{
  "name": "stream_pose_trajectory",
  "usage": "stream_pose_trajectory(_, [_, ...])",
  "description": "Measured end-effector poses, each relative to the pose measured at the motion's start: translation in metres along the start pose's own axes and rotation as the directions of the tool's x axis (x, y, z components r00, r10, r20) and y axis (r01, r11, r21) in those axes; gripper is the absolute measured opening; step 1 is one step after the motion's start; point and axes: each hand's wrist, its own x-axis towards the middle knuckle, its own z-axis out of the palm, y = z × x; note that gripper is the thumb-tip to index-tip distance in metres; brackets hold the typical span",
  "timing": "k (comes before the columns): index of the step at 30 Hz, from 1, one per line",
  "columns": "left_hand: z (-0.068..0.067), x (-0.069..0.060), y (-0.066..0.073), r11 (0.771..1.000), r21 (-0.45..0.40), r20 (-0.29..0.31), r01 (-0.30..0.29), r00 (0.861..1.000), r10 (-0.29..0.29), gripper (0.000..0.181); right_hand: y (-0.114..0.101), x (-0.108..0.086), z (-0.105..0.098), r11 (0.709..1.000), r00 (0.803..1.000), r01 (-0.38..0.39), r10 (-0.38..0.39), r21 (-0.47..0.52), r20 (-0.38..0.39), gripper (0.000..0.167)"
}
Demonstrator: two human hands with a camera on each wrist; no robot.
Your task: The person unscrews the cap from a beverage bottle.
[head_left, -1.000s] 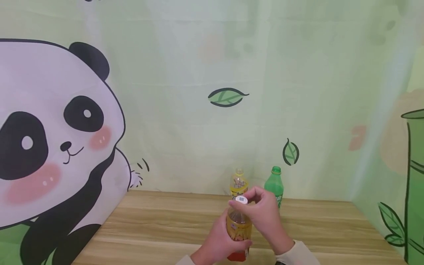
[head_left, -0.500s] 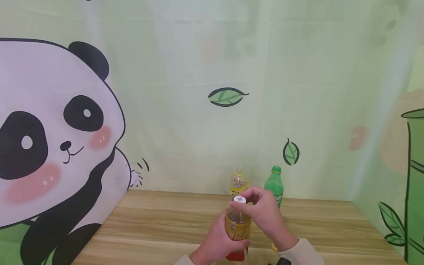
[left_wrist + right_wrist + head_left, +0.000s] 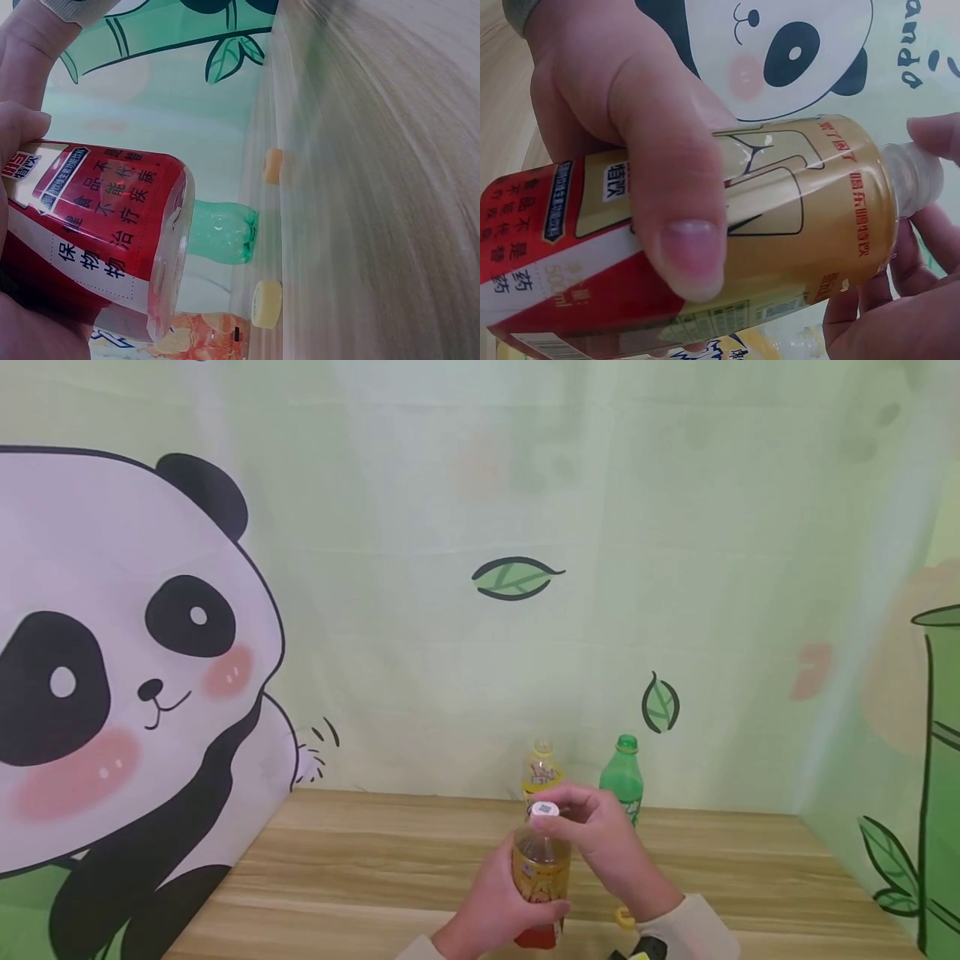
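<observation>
A drink bottle point(image 3: 542, 881) with a gold and red label and a white cap point(image 3: 544, 809) is held upright above the table. My left hand point(image 3: 491, 902) grips the bottle around its body, the thumb lying across the label in the right wrist view. At the top, my right hand point(image 3: 607, 843) pinches the white cap between thumb and fingers. That view shows the cap point(image 3: 922, 180) at the bottle's neck; whether it is loose cannot be told. The left wrist view shows the bottle's red lower end point(image 3: 112, 232) apart from the tabletop.
Behind the hands stand a capless bottle with a yellow label point(image 3: 542, 772) and a capless green bottle point(image 3: 622, 777). A yellow cap point(image 3: 267, 304) and an orange-yellow cap point(image 3: 272, 165) lie on the wooden table point(image 3: 360, 860). A panda-print cloth point(image 3: 420, 652) hangs behind.
The right hand's fingers have shifted slightly around the cap, and its wrist has moved a little right and down. A yellow cap beside that wrist has come into view. The left hand keeps its grip.
</observation>
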Motion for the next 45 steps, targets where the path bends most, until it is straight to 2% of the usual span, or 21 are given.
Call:
stream_pose_trajectory(5, [0.001, 0.0, 0.002, 1.0, -0.004, 0.002, 0.002, 1.0, -0.002, 0.071, 0.001, -0.001, -0.001, 1.0, 1.0, 0.01, -0.01, 0.015, 0.029, 0.028])
stream_pose_trajectory(10, [0.001, -0.001, 0.002, 1.0, 0.002, -0.01, -0.017, 1.0, 0.017, 0.069, 0.001, 0.0, 0.001, 1.0, 0.998, 0.0, 0.0, -0.001, 0.063, 0.035])
stream_pose_trajectory(12, [0.001, -0.001, 0.002, 1.0, -0.002, -0.014, -0.011, 1.0, 0.011, 0.068, 0.001, -0.001, 0.003, 1.0, 0.999, -0.012, 0.012, -0.012, 0.05, 0.038])
stream_pose_trajectory(16, [0.001, -0.001, 0.002, 1.0, -0.001, -0.026, -0.003, 1.0, 0.003, 0.067, 0.0, -0.001, 0.006, 0.999, 0.998, -0.045, 0.045, -0.002, -0.036, 0.04])
stream_pose_trajectory(21, [0.001, -0.001, 0.002, 1.0, 0.005, -0.038, -0.011, 0.999, 0.011, 0.068, -0.001, -0.003, 0.011, 0.997, 0.985, -0.077, 0.079, 0.022, -0.154, 0.036])
stream_pose_trajectory(26, [0.001, -0.001, 0.0, 0.999, 0.026, -0.038, -0.025, 0.999, 0.026, 0.069, -0.006, -0.005, 0.02, 0.996, 0.964, -0.065, 0.045, -0.067, -0.26, 0.038])
stream_pose_trajectory(31, [0.002, -0.002, 0.0, 0.998, 0.033, -0.024, -0.054, 0.998, 0.055, 0.069, -0.009, -0.007, 0.025, 0.992, 0.952, -0.031, -0.007, -0.119, -0.305, 0.039])
stream_pose_trajectory(35, [0.002, -0.003, 0.0, 0.998, 0.03, -0.011, -0.058, 0.998, 0.058, 0.068, -0.009, -0.008, 0.025, 0.993, 0.95, -0.01, -0.028, -0.12, -0.311, 0.037])
stream_pose_trajectory(39, [0.001, -0.004, 0.001, 0.998, 0.018, -0.003, -0.055, 0.998, 0.055, 0.068, -0.008, -0.008, 0.023, 0.993, 0.957, -0.004, -0.031, -0.12, -0.288, 0.032])
stream_pose_trajectory(45, [0.001, -0.004, -0.001, 0.999, -0.005, 0.001, -0.044, 0.999, 0.044, 0.069, -0.008, -0.008, 0.018, 0.997, 0.974, -0.037, 0.019, -0.074, -0.227, 0.03])
